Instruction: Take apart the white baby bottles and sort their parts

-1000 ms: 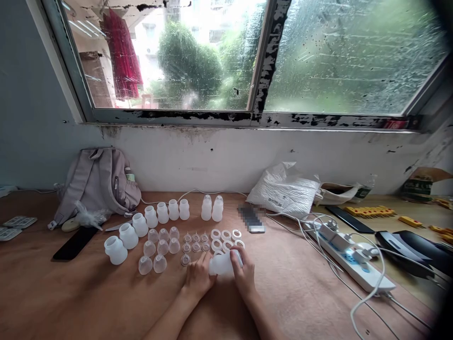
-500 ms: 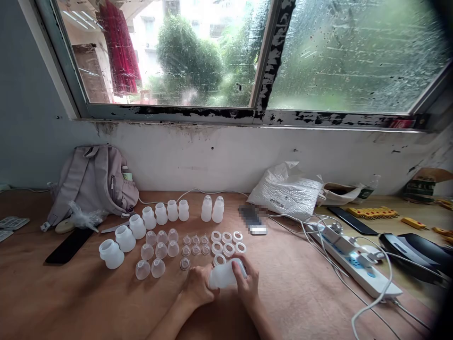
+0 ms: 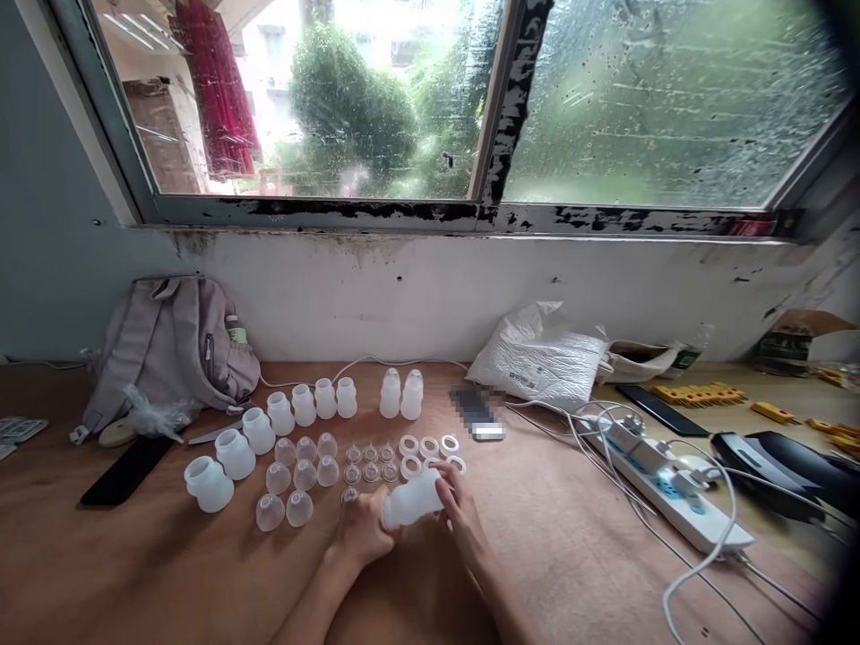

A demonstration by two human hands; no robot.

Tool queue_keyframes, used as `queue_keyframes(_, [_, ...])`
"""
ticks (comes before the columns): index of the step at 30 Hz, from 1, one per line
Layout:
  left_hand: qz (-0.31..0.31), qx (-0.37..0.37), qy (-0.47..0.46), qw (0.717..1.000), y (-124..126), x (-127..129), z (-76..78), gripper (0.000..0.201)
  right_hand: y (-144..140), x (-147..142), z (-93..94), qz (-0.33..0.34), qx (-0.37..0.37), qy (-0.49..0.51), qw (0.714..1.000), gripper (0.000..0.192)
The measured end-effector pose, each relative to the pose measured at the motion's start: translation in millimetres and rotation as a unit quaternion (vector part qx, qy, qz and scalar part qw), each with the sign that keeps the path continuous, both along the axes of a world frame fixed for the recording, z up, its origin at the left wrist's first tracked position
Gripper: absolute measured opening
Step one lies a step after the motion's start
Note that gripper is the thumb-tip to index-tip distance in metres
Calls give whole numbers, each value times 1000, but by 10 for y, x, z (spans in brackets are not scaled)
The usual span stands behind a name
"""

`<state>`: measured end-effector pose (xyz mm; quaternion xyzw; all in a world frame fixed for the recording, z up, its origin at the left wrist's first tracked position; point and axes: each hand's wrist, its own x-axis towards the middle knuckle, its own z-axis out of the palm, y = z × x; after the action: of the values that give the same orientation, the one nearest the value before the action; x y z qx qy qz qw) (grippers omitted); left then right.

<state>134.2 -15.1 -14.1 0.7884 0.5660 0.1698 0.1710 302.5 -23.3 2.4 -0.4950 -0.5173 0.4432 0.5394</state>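
Observation:
Between my two hands lies a frosted white baby bottle (image 3: 411, 500), held sideways just above the table. My left hand (image 3: 365, 530) is closed around its left end. The fingers and thumb of my right hand (image 3: 462, 515) grip its right end. White collar rings (image 3: 428, 447) lie just behind the bottle, some partly hidden by it and my right hand. Clear nipples (image 3: 370, 472) stand in rows to their left, followed by clear dome caps (image 3: 299, 509). Open bottle bodies (image 3: 235, 454) form a curved line farther left. Two capped bottles (image 3: 412, 395) stand upright at the back.
A grey backpack (image 3: 176, 345), a plastic bag (image 3: 158, 415) and a black phone (image 3: 127, 470) are on the left. A silver padded bag (image 3: 537, 354) rests against the wall. Cables run from a white power strip (image 3: 662, 488) on the right, near a black device (image 3: 786, 470).
The bottle and both hands have shifted slightly left and up. My right-hand fingers sit looser at the bottle's end. The whole view has shifted slightly.

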Motion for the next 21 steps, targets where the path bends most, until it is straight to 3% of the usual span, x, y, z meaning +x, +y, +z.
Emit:
queue_keyframes(4, [13,-11,29,999,2,6,10,19,66,47,-67,-4,-32,20,999,25])
queue_keyframes(10, [29,-21,9,999,-12,23,8,19,64,146,-21,70,43,93,992,36])
queue_keyframes(15, [38,-36,14,999,-15,33,10,19,71,117,-40,37,-52,84,994,39])
queue_keyframes(19, [38,-34,26,998,-28,39,26,18,35,89,7,58,-10,95,994,41])
queue_keyframes(21, [33,-34,28,998,-31,40,32,17,22,74,29,34,-11,86,996,41])
